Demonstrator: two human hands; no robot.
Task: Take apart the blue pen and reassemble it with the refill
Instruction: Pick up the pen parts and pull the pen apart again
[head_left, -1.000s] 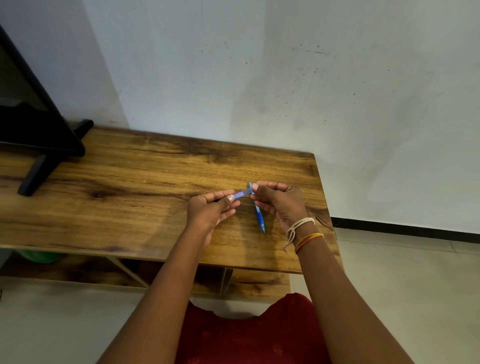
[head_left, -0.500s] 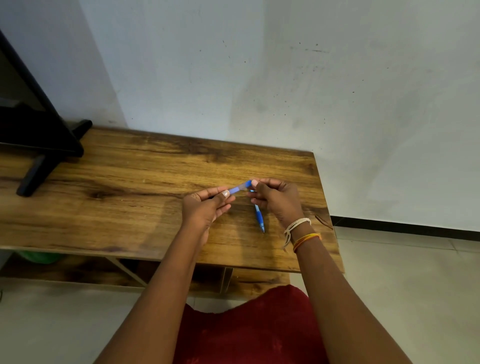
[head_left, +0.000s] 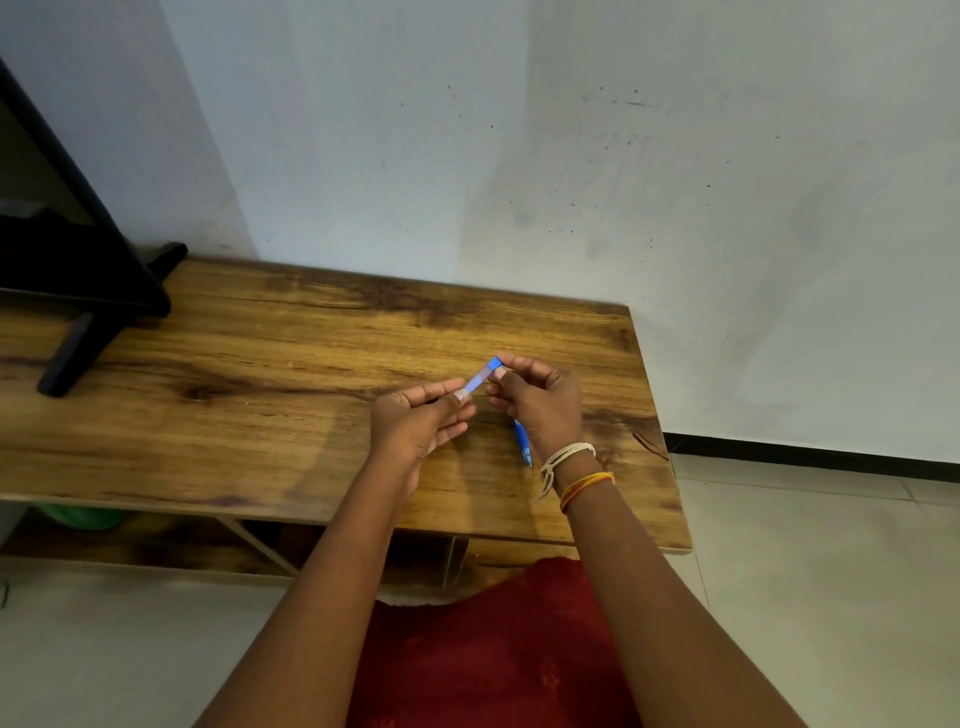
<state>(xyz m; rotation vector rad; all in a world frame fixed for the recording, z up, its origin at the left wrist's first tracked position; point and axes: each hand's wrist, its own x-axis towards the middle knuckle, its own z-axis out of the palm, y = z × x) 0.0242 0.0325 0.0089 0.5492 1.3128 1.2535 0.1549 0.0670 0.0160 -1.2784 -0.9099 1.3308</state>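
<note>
Left hand (head_left: 423, 421) pinches near end of pale blue barrel piece (head_left: 479, 379); right hand (head_left: 540, 402) pinches its far end, steadying for alignment. Second blue pen part (head_left: 523, 446) tucked under right palm, probably parked, above tabletop (head_left: 291, 364).

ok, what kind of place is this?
Probably a room in a home: a low wooden table against a scuffed plain wall, a tiled floor, and what looks like a TV stand at left.
</note>
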